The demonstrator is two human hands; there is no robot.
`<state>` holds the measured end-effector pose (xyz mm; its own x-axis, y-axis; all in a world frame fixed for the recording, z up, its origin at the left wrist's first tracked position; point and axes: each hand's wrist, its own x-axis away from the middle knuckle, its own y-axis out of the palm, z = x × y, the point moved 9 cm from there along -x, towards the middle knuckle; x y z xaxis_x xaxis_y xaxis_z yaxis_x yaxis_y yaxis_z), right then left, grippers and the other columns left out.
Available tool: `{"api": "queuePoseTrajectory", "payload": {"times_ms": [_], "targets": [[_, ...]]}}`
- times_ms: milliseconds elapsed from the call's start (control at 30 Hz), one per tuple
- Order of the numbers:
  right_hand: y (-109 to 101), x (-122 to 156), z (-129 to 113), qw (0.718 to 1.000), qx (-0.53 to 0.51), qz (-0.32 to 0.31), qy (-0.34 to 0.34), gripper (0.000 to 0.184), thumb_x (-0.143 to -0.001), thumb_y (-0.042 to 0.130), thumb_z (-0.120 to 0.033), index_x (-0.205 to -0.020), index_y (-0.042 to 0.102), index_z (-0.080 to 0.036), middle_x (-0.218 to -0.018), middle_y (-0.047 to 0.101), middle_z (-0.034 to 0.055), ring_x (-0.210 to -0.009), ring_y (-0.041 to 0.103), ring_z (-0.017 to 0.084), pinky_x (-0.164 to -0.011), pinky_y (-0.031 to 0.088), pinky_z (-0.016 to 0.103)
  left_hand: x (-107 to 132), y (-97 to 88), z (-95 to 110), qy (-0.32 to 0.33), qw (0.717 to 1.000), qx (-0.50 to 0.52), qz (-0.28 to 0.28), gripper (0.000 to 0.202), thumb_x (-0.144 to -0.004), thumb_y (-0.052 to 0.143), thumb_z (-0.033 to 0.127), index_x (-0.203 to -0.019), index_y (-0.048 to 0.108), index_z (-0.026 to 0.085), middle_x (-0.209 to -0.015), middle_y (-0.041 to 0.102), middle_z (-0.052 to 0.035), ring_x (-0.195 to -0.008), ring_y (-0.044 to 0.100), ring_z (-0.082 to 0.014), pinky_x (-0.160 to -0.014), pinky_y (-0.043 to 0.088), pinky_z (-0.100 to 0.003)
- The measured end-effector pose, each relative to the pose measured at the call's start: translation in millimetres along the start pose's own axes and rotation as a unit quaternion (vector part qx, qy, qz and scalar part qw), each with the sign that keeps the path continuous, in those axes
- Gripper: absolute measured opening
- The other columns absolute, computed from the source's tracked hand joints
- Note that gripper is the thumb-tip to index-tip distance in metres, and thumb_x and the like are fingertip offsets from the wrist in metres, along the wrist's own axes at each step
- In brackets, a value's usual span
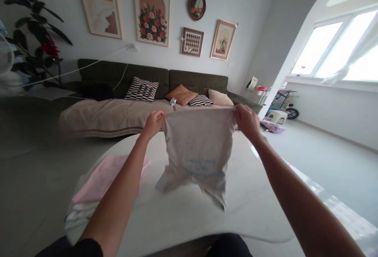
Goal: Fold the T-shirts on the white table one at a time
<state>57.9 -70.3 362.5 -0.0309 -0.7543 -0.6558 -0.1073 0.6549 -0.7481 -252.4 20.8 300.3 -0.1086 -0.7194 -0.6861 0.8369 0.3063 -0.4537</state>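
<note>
A light grey T-shirt point(201, 142) hangs stretched between my hands above the white table point(251, 202). Faint blue lettering runs across its lower part, too blurred to read. Two points of cloth, which look like sleeves, droop at its bottom. My left hand point(155, 122) is closed on the upper left corner, and my right hand point(246, 120) pinches the upper right corner. Beneath my left forearm, a folded pink garment point(102, 178) lies on white cloth point(78, 213) at the table's left side.
Beyond the table stands a dark green sofa point(197, 79) with a beige cover point(88, 117) and several cushions. A white cable point(94, 63) stretches across the left. At the right are a small white stool point(278, 116) and a purple item point(273, 127) on the floor.
</note>
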Motion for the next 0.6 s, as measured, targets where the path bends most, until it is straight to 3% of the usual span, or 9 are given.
{"api": "queuePoseTrajectory", "payload": {"times_ms": [67,100,133,200,300,367,500,600], "targets": [[-27,-8,9,0.994,0.001,0.111,0.01,0.031,-0.087,0.029,-0.021,-0.108,0.051,-0.017,-0.103,0.052,0.0106,-0.097,0.045,0.02,-0.078,0.039,0.033,-5,-29.7,31,0.057,0.992,-0.013,0.109,0.03,-0.084,0.038,0.041,-0.077,0.053,0.016,-0.069,0.053,0.0015,-0.069,0.049,-0.0115,-0.065,0.037,-0.021],[-36,-6,12,0.989,-0.005,0.148,0.002,0.031,-0.086,0.029,-0.02,-0.108,0.051,-0.018,-0.102,0.052,0.0097,-0.098,0.044,0.019,-0.079,0.038,0.031,-4,-37.7,45,0.077,0.988,-0.024,0.128,0.028,-0.085,0.036,0.039,-0.081,0.053,0.016,-0.072,0.054,0.0013,-0.07,0.05,-0.0111,-0.067,0.037,-0.02],[-38,-2,14,0.986,-0.016,0.163,-0.015,0.031,-0.086,0.03,-0.02,-0.107,0.052,-0.019,-0.101,0.052,0.009,-0.098,0.043,0.019,-0.08,0.038,0.03,-2,-40.5,56,0.094,0.987,-0.04,0.128,0.027,-0.086,0.036,0.038,-0.083,0.053,0.016,-0.074,0.055,0.0009,-0.071,0.05,-0.011,-0.069,0.036,-0.02],[-24,14,20,0.989,-0.042,0.135,-0.05,0.03,-0.085,0.031,-0.018,-0.105,0.053,-0.019,-0.099,0.052,0.0086,-0.097,0.042,0.017,-0.081,0.037,0.028,8,-33.3,69,0.112,0.986,-0.078,0.093,0.027,-0.086,0.038,0.037,-0.083,0.054,0.016,-0.076,0.056,0.0,-0.074,0.05,-0.0118,-0.074,0.035,-0.022],[22,56,36,0.993,-0.059,0.085,-0.056,0.026,-0.083,0.033,-0.015,-0.096,0.056,-0.017,-0.091,0.053,0.0083,-0.089,0.044,0.018,-0.076,0.038,0.028,43,3.2,63,0.101,0.988,-0.119,-0.007,0.028,-0.087,0.038,0.036,-0.078,0.057,0.016,-0.074,0.058,-0.0004,-0.076,0.05,-0.0131,-0.082,0.032,-0.026],[61,95,50,0.995,-0.073,0.06,-0.043,0.025,-0.08,0.036,-0.012,-0.09,0.058,-0.017,-0.088,0.054,0.0077,-0.087,0.046,0.019,-0.074,0.039,0.028,82,37.3,47,0.081,0.984,-0.129,-0.09,0.03,-0.087,0.037,0.036,-0.075,0.058,0.017,-0.073,0.058,-0.0003,-0.075,0.05,-0.0133,-0.083,0.031,-0.028],[150,192,71,0.993,-0.096,-0.068,-0.007,0.026,-0.077,0.036,-0.009,-0.083,0.06,-0.018,-0.088,0.057,0.0085,-0.09,0.048,0.021,-0.076,0.04,0.031,190,100.6,-2,0.0,0.96,-0.112,-0.255,0.027,-0.085,0.041,0.035,-0.073,0.059,0.019,-0.075,0.056,-0.0002,-0.076,0.051,-0.0136,-0.073,0.035,-0.024],[202,266,78,0.973,-0.108,-0.203,-0.004,0.029,-0.075,0.037,-0.008,-0.085,0.061,-0.022,-0.087,0.059,0.0069,-0.09,0.05,0.021,-0.078,0.039,0.033,268,127.8,-44,-0.104,0.922,-0.105,-0.357,0.021,-0.08,0.047,0.028,-0.066,0.059,0.018,-0.071,0.054,0.0007,-0.068,0.052,-0.0123,-0.064,0.035,-0.022]]}}
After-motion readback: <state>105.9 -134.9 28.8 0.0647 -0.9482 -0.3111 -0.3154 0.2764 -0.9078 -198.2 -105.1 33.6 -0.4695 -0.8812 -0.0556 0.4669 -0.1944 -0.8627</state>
